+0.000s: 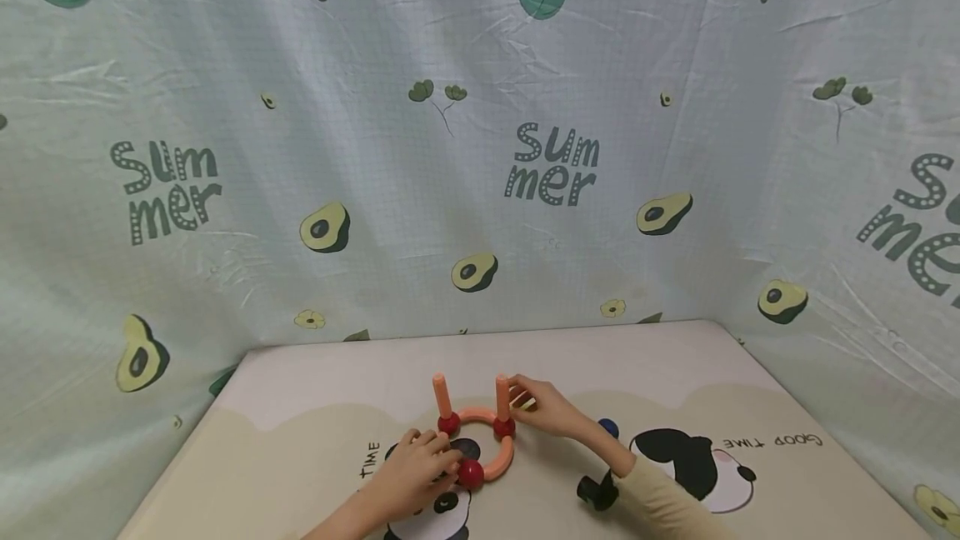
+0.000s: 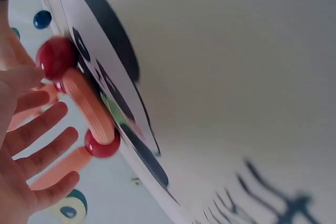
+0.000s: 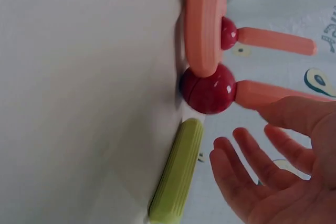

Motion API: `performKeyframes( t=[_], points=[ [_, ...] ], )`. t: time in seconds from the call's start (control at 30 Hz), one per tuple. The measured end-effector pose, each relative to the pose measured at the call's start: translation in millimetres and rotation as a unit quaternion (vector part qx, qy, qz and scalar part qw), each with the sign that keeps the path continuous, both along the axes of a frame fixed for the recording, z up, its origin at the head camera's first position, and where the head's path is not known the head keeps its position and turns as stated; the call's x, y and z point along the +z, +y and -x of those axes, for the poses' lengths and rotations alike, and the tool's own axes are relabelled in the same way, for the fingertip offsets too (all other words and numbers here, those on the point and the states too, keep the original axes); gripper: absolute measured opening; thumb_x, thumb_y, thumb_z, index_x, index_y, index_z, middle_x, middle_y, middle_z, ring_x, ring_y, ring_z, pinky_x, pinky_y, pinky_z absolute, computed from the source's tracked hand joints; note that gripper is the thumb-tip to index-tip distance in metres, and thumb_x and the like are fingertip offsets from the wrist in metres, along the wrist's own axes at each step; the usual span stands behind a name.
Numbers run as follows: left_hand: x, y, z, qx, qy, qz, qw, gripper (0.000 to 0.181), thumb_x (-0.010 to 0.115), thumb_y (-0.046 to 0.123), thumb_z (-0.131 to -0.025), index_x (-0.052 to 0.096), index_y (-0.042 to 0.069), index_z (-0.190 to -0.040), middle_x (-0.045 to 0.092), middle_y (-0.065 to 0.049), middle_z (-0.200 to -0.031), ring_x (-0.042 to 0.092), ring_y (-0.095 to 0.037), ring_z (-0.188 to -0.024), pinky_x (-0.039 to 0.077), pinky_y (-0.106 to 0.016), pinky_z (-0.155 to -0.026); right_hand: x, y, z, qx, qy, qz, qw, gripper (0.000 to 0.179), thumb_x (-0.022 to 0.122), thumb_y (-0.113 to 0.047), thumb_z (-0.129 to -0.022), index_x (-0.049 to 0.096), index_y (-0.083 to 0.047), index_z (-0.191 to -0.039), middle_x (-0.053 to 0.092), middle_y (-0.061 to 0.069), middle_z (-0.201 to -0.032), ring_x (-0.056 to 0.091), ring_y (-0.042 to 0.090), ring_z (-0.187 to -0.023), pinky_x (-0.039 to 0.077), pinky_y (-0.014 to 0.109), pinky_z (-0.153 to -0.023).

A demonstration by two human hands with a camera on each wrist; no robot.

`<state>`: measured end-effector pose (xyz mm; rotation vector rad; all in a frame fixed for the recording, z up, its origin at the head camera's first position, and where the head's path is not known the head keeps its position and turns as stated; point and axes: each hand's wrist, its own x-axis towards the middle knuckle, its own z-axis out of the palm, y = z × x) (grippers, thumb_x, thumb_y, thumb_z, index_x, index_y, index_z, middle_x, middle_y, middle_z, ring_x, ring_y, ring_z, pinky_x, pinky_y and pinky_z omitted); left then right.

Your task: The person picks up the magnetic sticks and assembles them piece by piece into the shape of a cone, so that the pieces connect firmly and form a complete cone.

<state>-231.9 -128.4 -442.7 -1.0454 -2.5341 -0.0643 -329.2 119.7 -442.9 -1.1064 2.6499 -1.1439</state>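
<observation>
A toy frame of orange curved bars point(image 1: 498, 460) and red balls point(image 1: 470, 473) lies on the table, with two orange straight rods point(image 1: 442, 397) standing up from it. My left hand point(image 1: 420, 469) is at its near left. In the left wrist view, its thumb touches or overlaps a red ball point(image 2: 56, 57), and the other fingers are spread beside the curved bar point(image 2: 89, 106). My right hand point(image 1: 551, 411) is beside the right upright rod point(image 1: 502, 398). In the right wrist view, its thumb lies against or before that rod point(image 3: 257, 94), with the fingers loosely apart.
A yellow-green bar point(image 3: 178, 174) lies on the table near my right hand. A blue ball point(image 1: 609, 427) and a black object point(image 1: 597, 492) are by the right forearm. The tabletop point(image 1: 300, 432) has panda prints, and a patterned curtain point(image 1: 405, 173) hangs behind.
</observation>
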Motion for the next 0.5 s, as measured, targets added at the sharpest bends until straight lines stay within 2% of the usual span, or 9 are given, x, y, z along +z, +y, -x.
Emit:
performKeyframes(
  t=[0.1, 0.23, 0.4, 0.5],
  points=[
    [0.3, -6.9, 1.9, 0.012, 0.031, -0.024, 0.9992, 0.017, 0.068, 0.026, -0.076, 0.061, 0.019, -0.089, 0.053, 0.009, -0.078, 0.044, -0.007, -0.071, 0.036, -0.027, -0.065, -0.9, 2, 2.2, -0.002, 0.036, -0.027, 0.9990, 0.029, 0.058, -0.002, -0.081, 0.054, -0.003, -0.109, 0.061, 0.014, -0.100, 0.060, 0.023, -0.086, 0.049, 0.021, -0.068],
    [2.0, -19.8, 8.6, 0.026, 0.046, -0.047, 0.9975, 0.018, 0.070, 0.024, -0.074, 0.061, 0.018, -0.089, 0.054, 0.008, -0.075, 0.046, -0.007, -0.069, 0.038, -0.029, -0.064, 1.6, 4, 2.6, -0.009, 0.072, -0.063, 0.9953, 0.024, 0.058, 0.002, -0.077, 0.057, 0.001, -0.102, 0.062, 0.016, -0.097, 0.060, 0.025, -0.083, 0.049, 0.028, -0.069],
    [4.0, -30.7, 18.8, 0.090, 0.069, -0.051, 0.9923, 0.019, 0.070, 0.027, -0.073, 0.064, 0.016, -0.086, 0.058, 0.007, -0.074, 0.052, -0.009, -0.068, 0.041, -0.031, -0.065, 3.5, 6, 3.0, -0.039, 0.084, -0.116, 0.9889, 0.019, 0.061, 0.000, -0.076, 0.060, -0.001, -0.095, 0.061, 0.011, -0.091, 0.057, 0.022, -0.081, 0.048, 0.030, -0.069],
    [4.2, -33.1, 24.0, 0.134, 0.065, -0.057, 0.9871, 0.024, 0.070, 0.029, -0.073, 0.064, 0.012, -0.089, 0.061, 0.003, -0.078, 0.056, -0.014, -0.072, 0.044, -0.035, -0.068, 1.0, 5, 4.6, -0.057, 0.095, -0.152, 0.9822, 0.018, 0.063, -0.003, -0.076, 0.061, -0.003, -0.094, 0.061, 0.007, -0.088, 0.056, 0.019, -0.079, 0.047, 0.029, -0.068]
  ],
)
